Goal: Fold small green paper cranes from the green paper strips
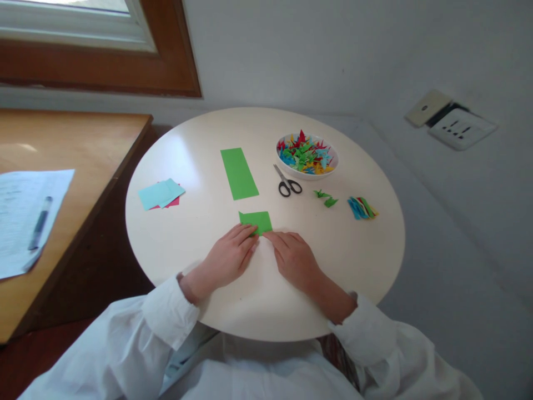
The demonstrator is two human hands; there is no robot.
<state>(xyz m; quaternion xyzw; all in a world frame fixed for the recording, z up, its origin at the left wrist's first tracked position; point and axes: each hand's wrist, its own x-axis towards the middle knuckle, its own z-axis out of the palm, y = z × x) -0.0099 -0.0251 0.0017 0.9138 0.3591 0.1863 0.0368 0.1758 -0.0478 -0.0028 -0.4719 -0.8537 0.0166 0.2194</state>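
A small piece of green paper (pixel 259 218) lies on the round white table, one corner at its far left sticking up. My left hand (pixel 231 253) presses its closed fingers on the paper's near left part. At the near right edge, the fingertips of my right hand (pixel 295 258) grip the same paper. My fingers cover its near edge, so I cannot tell how that side is folded. Just beyond lies a longer green paper strip (pixel 240 173). Scissors (pixel 285 182) with black handles rest to the right of the strip, blades pointing away from me.
A white bowl (pixel 308 175) of colourful folded paper cranes stands at the back right. Nearer are small green folded pieces (pixel 326 198) and a bundle of coloured folded strips (pixel 362 208). Light blue and red paper squares (pixel 160 194) lie left. A wooden desk (pixel 95 133) adjoins the table.
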